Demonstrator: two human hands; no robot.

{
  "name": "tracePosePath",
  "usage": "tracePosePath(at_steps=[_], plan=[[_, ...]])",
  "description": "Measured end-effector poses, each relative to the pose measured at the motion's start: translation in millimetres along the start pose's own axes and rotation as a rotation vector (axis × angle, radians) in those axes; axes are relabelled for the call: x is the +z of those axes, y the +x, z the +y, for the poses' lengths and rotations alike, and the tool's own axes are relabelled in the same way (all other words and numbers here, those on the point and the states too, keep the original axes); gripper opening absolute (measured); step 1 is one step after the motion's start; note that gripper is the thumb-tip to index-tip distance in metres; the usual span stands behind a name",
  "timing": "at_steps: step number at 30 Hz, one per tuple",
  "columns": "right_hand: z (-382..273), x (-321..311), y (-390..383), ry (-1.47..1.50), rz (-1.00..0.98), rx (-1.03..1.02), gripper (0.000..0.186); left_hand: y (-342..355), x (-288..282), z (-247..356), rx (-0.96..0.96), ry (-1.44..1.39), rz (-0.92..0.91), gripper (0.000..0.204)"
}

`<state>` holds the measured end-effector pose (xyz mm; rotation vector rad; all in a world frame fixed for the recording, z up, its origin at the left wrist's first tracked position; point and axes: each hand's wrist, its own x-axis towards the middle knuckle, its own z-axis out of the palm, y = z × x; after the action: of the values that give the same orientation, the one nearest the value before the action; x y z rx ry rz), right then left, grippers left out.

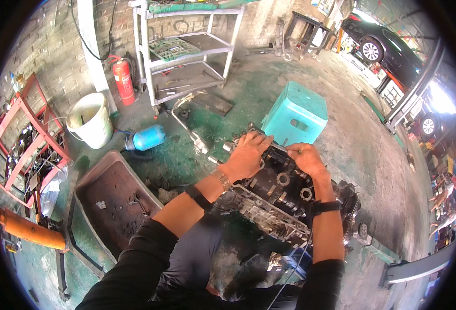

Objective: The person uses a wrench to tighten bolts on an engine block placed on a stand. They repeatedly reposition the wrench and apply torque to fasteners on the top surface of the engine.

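A dark, oily engine block [269, 187] lies in front of me, its pale metal lower face [267, 217] turned toward me. My left hand [246, 155] is closed over its far left edge, fingers bent together. Farther right along that edge, my right hand [308, 159] is closed in a pinch, thumb against the curled fingers. Between the hands runs a narrow dark edge or strip [278, 148]. Whatever the fingertips hold is hidden or too small to name. Round openings [283, 179] show on the block below my hands.
A turquoise plastic stool [298, 111] stands just beyond the engine. To the left are a brown tray [115, 199] with loose parts, a blue bottle [149, 138], a white bucket [89, 121] and a fire extinguisher [123, 80]. A shelf cart [186, 46] stands behind; a car [385, 46] is raised far right.
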<state>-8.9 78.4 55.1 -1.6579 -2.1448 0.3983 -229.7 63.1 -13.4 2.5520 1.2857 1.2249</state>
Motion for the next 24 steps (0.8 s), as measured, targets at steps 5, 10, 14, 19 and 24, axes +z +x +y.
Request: tracePosePath(at_steps=[5,10,14,19,24], plan=[[1.1,-0.5,-1.6,-0.006,0.016,-0.069,0.019,1.4,0.8,-1.0,0.023,0.064,-0.034,0.057],[-1.2,5.0,-9.4,-0.146,0.096,-0.142,0.019,1.0,2.4,-3.2,0.057,0.063,0.0,0.055],[-2.5,8.7,-16.5,-0.216,0.14,-0.197,0.019,0.6,3.1,-3.9,0.061,0.079,0.001,0.054],[-7.4,17.8,-24.6,-0.263,0.239,-0.276,0.02,2.1,1.9,-4.0,-0.016,0.007,-0.121,0.059],[-10.8,24.9,-33.5,-0.269,0.292,-0.308,0.022,1.1,-0.1,-3.1,-0.002,0.013,-0.116,0.058]])
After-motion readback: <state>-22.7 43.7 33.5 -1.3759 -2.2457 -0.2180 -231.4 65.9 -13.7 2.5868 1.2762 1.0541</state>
